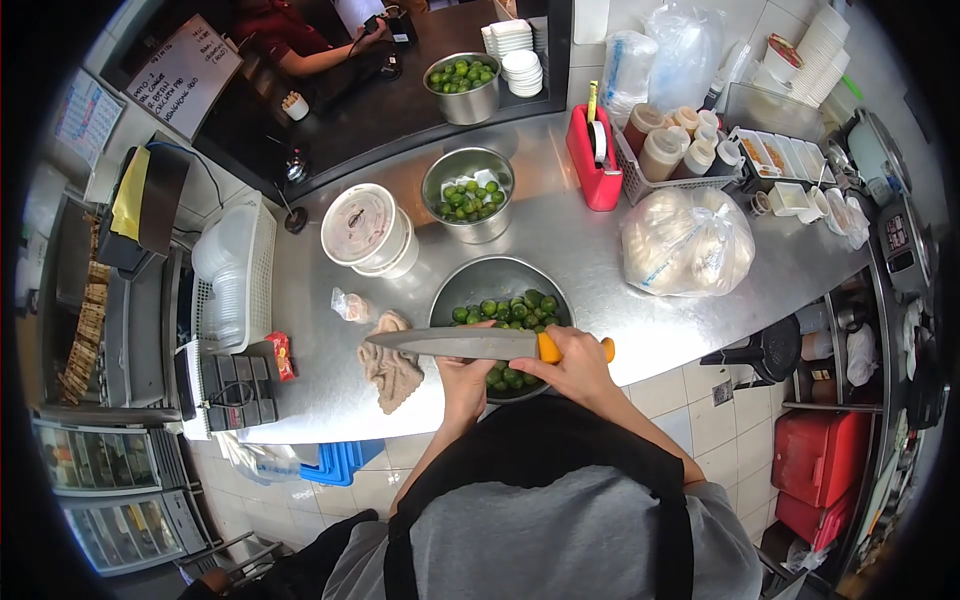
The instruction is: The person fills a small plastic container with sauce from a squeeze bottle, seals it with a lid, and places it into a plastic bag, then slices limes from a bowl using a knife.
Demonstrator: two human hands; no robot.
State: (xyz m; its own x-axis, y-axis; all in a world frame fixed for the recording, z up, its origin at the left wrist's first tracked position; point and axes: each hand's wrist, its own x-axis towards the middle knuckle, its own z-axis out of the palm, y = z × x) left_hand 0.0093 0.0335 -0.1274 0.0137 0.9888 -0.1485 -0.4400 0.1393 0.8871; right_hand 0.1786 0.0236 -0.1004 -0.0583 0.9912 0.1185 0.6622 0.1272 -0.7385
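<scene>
A large knife (455, 343) with a broad grey blade and a yellow-orange handle lies level across the near part of a steel bowl (437, 292). My right hand (578, 366) is wrapped round its handle, with the blade pointing left. Behind the blade, my left hand (463, 380) is closed at the bowl's left side. The blade covers most of its fingers, so whatever they hold is hidden. Small green limes (515, 310) fill much of the bowl under both hands. Just left of the left hand, a crumpled beige cloth (392, 372) rests on the counter.
Two more steel bowls with limes, one on the counter (466, 158) and one on the ledge (461, 92), stand beyond. White tubs (362, 228) are at left; a bagged white bundle (688, 243), red dispenser (594, 165) and sauce bottles (663, 153) at right. Another person's arm (325, 62) is behind the ledge.
</scene>
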